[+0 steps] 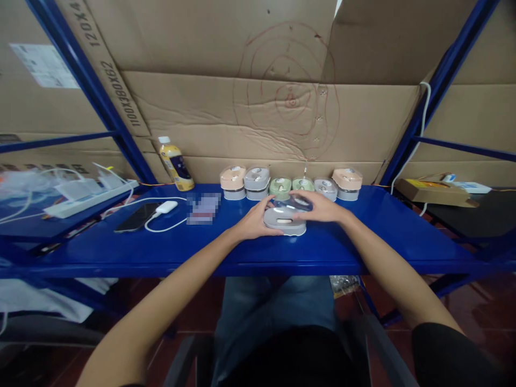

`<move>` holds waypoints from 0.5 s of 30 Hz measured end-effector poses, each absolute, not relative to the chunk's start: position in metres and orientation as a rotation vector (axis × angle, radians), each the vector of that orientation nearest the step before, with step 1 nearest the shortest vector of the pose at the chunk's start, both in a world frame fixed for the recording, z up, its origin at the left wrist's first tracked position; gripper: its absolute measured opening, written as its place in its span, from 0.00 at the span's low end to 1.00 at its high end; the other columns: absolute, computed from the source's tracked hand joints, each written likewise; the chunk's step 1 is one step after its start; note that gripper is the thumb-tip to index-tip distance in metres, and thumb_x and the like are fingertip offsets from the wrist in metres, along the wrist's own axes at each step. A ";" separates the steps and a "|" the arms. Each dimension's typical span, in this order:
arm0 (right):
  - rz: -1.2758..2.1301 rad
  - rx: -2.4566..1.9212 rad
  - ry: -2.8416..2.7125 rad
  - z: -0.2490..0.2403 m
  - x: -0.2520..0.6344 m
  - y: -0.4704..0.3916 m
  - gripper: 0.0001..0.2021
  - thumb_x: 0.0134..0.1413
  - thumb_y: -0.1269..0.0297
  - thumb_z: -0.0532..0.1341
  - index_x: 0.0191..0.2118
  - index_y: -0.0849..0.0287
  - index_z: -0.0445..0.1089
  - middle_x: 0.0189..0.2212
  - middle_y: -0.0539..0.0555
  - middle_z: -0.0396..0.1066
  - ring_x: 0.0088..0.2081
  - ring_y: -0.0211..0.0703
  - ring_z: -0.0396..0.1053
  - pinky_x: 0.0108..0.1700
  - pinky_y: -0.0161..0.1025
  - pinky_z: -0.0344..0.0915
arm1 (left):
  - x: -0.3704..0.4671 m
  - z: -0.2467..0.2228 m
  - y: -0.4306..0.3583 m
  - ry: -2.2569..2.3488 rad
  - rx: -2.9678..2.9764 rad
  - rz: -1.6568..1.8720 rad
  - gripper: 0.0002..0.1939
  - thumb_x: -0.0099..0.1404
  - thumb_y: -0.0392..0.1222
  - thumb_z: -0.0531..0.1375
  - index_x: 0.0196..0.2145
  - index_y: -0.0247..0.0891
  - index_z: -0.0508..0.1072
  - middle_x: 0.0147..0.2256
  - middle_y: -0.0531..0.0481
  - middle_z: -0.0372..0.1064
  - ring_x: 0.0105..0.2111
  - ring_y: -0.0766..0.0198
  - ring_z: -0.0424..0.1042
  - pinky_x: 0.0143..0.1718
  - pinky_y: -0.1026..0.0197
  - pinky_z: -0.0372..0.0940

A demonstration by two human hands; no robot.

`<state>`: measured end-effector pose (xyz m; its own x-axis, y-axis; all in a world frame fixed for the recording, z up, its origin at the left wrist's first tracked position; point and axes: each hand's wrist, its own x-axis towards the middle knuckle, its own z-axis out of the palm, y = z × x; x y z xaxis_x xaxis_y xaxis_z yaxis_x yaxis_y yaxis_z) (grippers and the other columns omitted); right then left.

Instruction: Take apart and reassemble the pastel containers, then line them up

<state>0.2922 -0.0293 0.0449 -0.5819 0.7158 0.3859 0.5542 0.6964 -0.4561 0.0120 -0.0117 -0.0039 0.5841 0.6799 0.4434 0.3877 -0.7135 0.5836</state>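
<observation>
A grey oval container (285, 224) rests on the blue table near its front edge, with a clear lid (299, 203) tilted over its top. My left hand (258, 219) is wrapped round the container's left side. The fingers of my right hand (320, 207) are closed on the clear lid at the right. Behind them stands a row of similar containers: a peach one (233, 180) and a grey one (257, 180) at the left, green ones (280, 187) in the middle, then a grey one (325, 188) and a peach one (347, 181) at the right.
On the blue table (226, 252), a yellow bottle (177, 166) stands at the back left. A phone (137, 217), a white charger (166, 207) with its cable and a blurred packet (203, 208) lie at the left. A cardboard box (433, 192) is at the far right.
</observation>
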 end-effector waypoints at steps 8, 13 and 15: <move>0.311 -1.361 -1.985 0.045 0.341 -0.007 0.36 0.61 0.41 0.65 0.66 0.58 0.67 0.58 0.63 0.76 0.56 0.62 0.75 0.60 0.59 0.71 | 0.010 0.000 -0.012 0.771 2.517 0.858 0.21 0.69 0.61 0.63 0.48 0.45 0.84 0.58 0.41 0.65 0.62 0.43 0.67 0.68 0.39 0.60; 0.315 -1.359 -2.081 0.045 0.335 -0.009 0.36 0.61 0.39 0.63 0.67 0.58 0.66 0.60 0.63 0.74 0.57 0.61 0.74 0.60 0.58 0.70 | -0.007 0.001 0.008 0.981 2.420 1.030 0.28 0.70 0.66 0.58 0.48 0.40 0.82 0.56 0.39 0.68 0.59 0.43 0.70 0.65 0.37 0.64; 0.373 -1.391 -2.188 0.050 0.337 -0.012 0.37 0.60 0.39 0.64 0.66 0.57 0.66 0.59 0.62 0.75 0.56 0.61 0.74 0.59 0.57 0.71 | -0.020 0.002 0.018 1.099 2.408 1.050 0.30 0.69 0.69 0.58 0.46 0.39 0.82 0.53 0.39 0.69 0.57 0.43 0.71 0.65 0.37 0.64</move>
<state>0.3374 -0.0121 0.0500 -0.3406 0.8990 0.2753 0.7569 0.4358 -0.4870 -0.0201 0.0183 0.0018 0.4424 0.7457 0.4983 0.5321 -0.6655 0.5235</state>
